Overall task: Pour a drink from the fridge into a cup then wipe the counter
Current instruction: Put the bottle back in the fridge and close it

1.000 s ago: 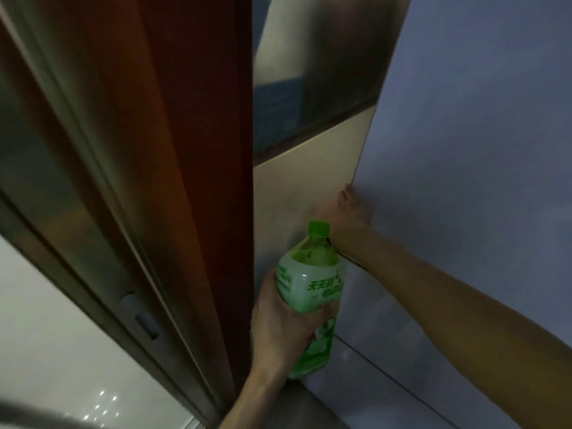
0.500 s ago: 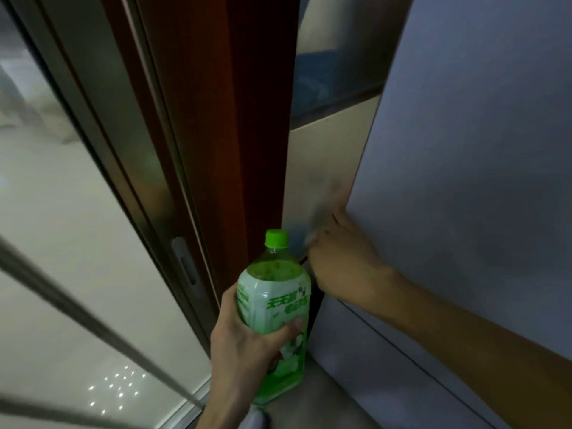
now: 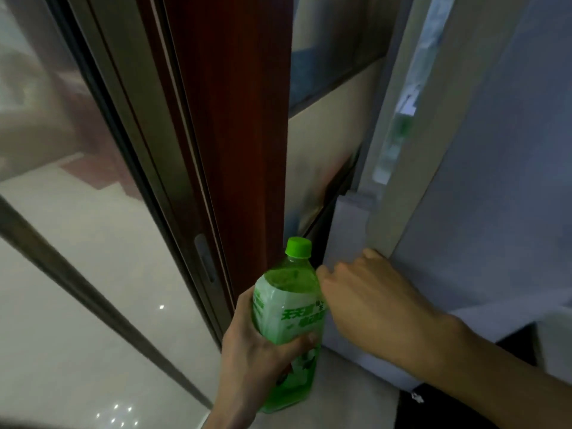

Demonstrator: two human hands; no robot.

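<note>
A green plastic drink bottle (image 3: 288,311) with a green cap and a white-green label stands upright in my left hand (image 3: 257,360), which grips it round the lower body. To its right, my right hand (image 3: 371,308) has its fingers hooked on the left edge of the pale grey-blue fridge door (image 3: 495,181), near that door's bottom corner. The door stands slightly ajar. A narrow lit strip of the fridge's inside (image 3: 399,128) shows in the gap. No cup or counter is in view.
A dark red wooden frame (image 3: 235,119) rises just left of the bottle. Further left is a sliding glass door (image 3: 77,243) with a recessed handle (image 3: 205,258). A lower fridge panel (image 3: 346,230) sits below the gap, and a beige wall (image 3: 328,144) behind.
The fridge door has swung out a little, so a lit gap now shows. My right hand has slid down along the door edge. The bottle stays in my left hand, while the view has turned left.
</note>
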